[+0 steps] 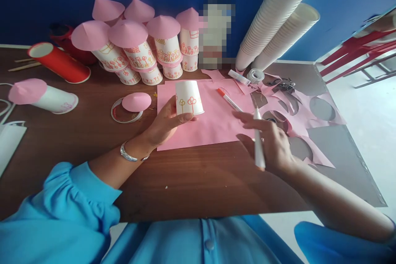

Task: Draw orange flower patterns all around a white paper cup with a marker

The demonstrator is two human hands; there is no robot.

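My left hand point(165, 123) holds an upside-down white paper cup point(189, 97) with red and yellow flower drawings on its side, just above a pink paper sheet point(213, 126). My right hand point(272, 142) grips a white marker point(258, 140), tip pointing up, to the right of the cup over the sheet's right edge. A second marker with an orange cap point(229, 99) lies on the pink sheet between the hands.
Several decorated cups with pink cone lids point(139, 49) stand at the back. Two stacks of plain cups point(275, 24) lean on the blue wall. Cut pink scraps point(297, 111), tape point(255, 75), scissors point(284, 85), a red tube point(58, 62), a lying cup with cone point(43, 95) and a loose pink cone point(136, 102) surround.
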